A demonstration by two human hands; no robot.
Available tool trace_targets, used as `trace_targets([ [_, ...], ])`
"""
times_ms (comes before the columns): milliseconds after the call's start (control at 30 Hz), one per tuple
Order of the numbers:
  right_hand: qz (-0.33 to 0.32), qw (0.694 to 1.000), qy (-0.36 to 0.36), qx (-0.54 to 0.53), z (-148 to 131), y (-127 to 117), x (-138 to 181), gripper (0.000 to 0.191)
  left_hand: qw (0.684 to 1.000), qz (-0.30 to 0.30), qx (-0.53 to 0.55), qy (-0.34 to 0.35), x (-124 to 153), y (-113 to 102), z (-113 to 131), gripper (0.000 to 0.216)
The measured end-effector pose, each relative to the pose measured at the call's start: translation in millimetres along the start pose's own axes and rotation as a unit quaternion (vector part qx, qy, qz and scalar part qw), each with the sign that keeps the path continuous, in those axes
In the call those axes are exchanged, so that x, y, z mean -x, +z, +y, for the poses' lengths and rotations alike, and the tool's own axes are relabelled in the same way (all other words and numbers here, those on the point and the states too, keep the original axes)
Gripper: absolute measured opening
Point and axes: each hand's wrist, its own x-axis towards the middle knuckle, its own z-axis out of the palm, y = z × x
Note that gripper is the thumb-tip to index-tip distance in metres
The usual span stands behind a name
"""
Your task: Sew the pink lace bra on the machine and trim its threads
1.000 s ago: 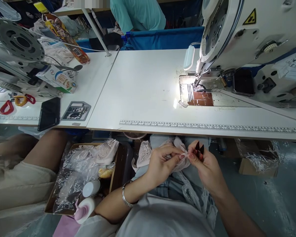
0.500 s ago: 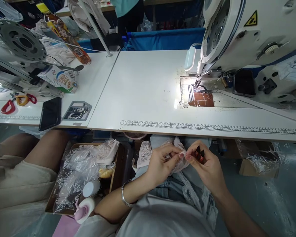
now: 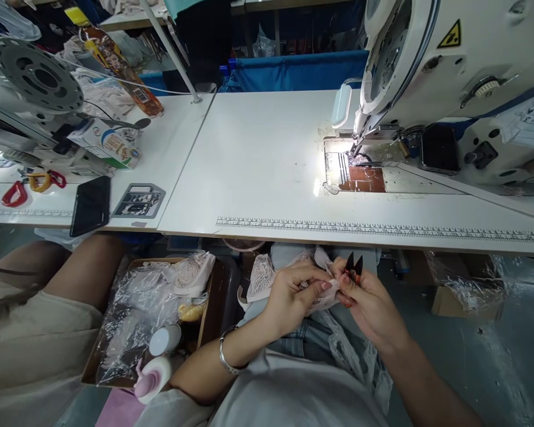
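Below the table edge, over my lap, my left hand [image 3: 291,295] pinches a piece of pale pink lace fabric [image 3: 261,276]. My right hand [image 3: 370,303] is closed round small thread snips [image 3: 353,265], whose dark tips point up beside the fabric's edge. Both hands touch at the fingertips over the same spot of lace. More lace hangs down across my jeans.
A white sewing machine [image 3: 431,77] stands at the right on the white table [image 3: 258,160], with its lamp lit over the needle plate. A phone [image 3: 89,204], a milk carton [image 3: 105,144] and red scissors [image 3: 13,193] lie at the left. A cardboard box [image 3: 129,320] of bagged lace sits by my knee. Another person sits at my left.
My right hand has shifted slightly left and up, bringing the snips closer to the fabric. A person in a teal top at the back has left the view.
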Motion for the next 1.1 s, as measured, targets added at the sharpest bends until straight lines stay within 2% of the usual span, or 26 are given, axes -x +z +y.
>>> trace_targets([
  [67,-0.018,0.998,0.053,-0.042,1,0,0,0.053,0.999,-0.013,0.031,-0.019,-1,0,1,0.032],
  [133,-0.022,0.998,0.047,-0.025,2,-4,0,0.053,0.998,-0.02,0.046,-0.039,-2,0,2,0.037],
  [233,0.006,0.993,-0.078,0.084,0,-12,-1,0.045,0.998,-0.011,0.03,-0.055,-2,0,4,0.04],
  [333,0.009,0.949,-0.187,0.253,-7,-17,-2,0.05,0.999,0.001,-0.017,-0.035,0,1,4,0.034],
  [367,0.0,0.931,-0.212,0.296,-10,-17,-2,0.045,0.999,0.002,-0.032,-0.023,0,1,4,0.031],
  [433,-0.01,0.906,-0.256,0.336,-13,-15,-2,0.023,0.999,-0.002,-0.055,0.0,1,0,3,0.025],
  [500,0.003,0.899,-0.283,0.334,-14,-13,-2,0.014,0.997,-0.006,-0.073,0.015,2,0,2,0.02],
  [633,0.026,0.896,-0.302,0.325,-13,-13,-2,0.017,0.995,-0.009,-0.09,0.03,5,0,0,0.015],
  [800,0.006,0.906,-0.289,0.309,-18,-17,-4,0.016,0.998,-0.02,-0.063,0.004,5,-6,-3,0.014],
  [1000,0.02,0.936,-0.251,0.245,-23,-28,1,0.011,0.976,-0.127,-0.17,0.037,1,-37,-20,0.018],
  [1100,0.023,0.948,-0.257,0.187,-22,-39,6,0.007,0.964,-0.137,-0.222,0.058,2,-56,-31,0.028],
])
